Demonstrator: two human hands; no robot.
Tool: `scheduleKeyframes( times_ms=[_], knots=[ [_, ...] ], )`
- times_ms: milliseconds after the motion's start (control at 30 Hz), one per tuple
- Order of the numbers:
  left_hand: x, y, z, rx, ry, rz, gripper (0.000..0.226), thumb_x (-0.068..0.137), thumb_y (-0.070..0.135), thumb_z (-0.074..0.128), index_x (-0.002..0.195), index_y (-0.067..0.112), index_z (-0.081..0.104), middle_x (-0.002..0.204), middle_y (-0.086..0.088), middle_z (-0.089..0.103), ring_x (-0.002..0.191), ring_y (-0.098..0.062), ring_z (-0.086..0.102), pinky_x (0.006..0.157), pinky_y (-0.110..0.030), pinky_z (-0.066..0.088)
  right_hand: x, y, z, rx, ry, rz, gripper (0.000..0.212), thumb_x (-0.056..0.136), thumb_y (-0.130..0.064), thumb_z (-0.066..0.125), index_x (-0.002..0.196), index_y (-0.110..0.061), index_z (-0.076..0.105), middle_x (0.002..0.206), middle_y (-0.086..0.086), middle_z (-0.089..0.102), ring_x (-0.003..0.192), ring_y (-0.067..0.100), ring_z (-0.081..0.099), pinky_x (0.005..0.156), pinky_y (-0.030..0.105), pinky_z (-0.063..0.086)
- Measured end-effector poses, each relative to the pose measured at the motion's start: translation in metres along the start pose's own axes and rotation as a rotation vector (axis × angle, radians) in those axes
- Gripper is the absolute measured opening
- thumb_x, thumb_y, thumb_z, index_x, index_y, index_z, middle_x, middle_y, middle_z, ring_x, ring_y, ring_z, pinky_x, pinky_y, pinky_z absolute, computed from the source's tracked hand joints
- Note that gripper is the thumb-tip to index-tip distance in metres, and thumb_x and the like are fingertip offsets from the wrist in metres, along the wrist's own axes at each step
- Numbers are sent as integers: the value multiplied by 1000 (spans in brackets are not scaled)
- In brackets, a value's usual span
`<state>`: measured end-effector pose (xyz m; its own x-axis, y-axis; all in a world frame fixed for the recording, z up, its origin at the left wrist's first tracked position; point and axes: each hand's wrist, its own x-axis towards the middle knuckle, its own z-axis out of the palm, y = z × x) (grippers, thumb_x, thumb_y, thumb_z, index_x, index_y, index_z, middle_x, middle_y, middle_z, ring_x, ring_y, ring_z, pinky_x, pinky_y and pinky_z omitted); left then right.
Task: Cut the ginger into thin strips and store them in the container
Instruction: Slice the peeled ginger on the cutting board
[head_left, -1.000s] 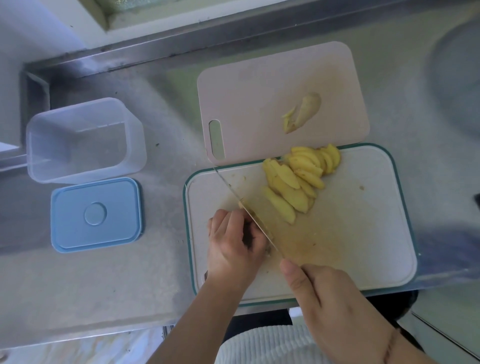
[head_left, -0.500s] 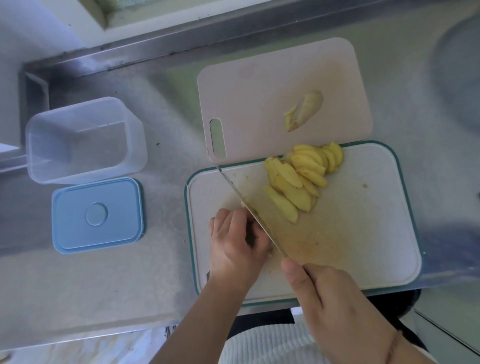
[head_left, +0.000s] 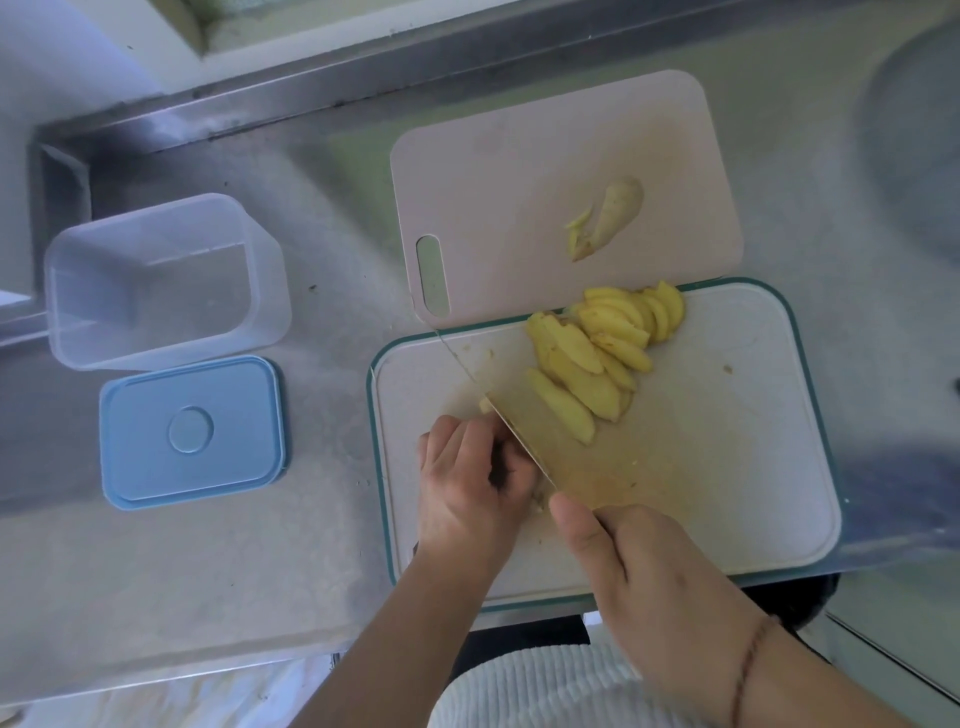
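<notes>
I see left hand (head_left: 475, 488) grip curled on ginger piece (head_left: 487, 405), knife (head_left: 511, 426) touching knuckles. Right hand (head_left: 649, 577) grip wraps handle. Risk: piece slips, blade nicks fingers.

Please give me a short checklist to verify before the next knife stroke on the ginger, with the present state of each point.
1. Knife held by right hand: ok, the grip is on the handle end.
2. Left hand steadies the ginger piece beside the blade: cannot tell, the piece is mostly hidden under the fingers.
3. Left fingertips curled away from the edge: cannot tell, they are very close to the blade.
4. Ginger slices out of the blade's path: ok, they lie on its far right side.
5. White cutting board flat on the counter: ok.
6. Clear container open, blue lid off beside it: ok.
</notes>
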<state>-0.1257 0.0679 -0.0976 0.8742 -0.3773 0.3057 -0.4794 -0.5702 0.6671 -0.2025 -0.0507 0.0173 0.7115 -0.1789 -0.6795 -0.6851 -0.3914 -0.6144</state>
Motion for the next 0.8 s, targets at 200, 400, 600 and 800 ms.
scheduleKeyframes(
  times_ms=[200, 400, 600, 800],
  knots=[
    [1, -2, 1, 7, 44, 35, 34, 99, 18, 39, 66, 16, 45, 70, 16, 27, 68, -10, 27, 63, -29, 31, 27, -13, 5, 12, 28, -63, 63, 76, -73, 15, 49, -17, 29, 33, -6, 31, 36, 10, 32, 43, 21, 30],
    [2, 0, 1, 56, 44, 62, 23, 79, 7, 54, 60, 14, 43, 71, 15, 27, 71, -10, 26, 67, -27, 27, -8, 13, 4, -12, 12, -15, 59, 77, -70, 17, 53, -18, 31, 42, -5, 39, 46, 12, 36, 51, 23, 33],
    [-2, -1, 3, 57, -6, 34, 20, 82, 8, 53, 62, 11, 50, 60, 10, 42, 66, -13, 33, 66, -28, 31, 11, 5, 3, 5, 20, 0, 63, 76, -72, 17, 55, -16, 36, 42, -6, 37, 44, 10, 35, 48, 21, 31],
    [0, -3, 0, 61, -3, 51, 25, 85, 12, 51, 61, 12, 46, 58, 6, 42, 65, -16, 35, 63, -31, 31, 38, -10, 11, 7, 64, -69, 71, 75, -75, 14, 49, -13, 37, 34, -6, 35, 36, 10, 34, 44, 24, 28]
  ],
)
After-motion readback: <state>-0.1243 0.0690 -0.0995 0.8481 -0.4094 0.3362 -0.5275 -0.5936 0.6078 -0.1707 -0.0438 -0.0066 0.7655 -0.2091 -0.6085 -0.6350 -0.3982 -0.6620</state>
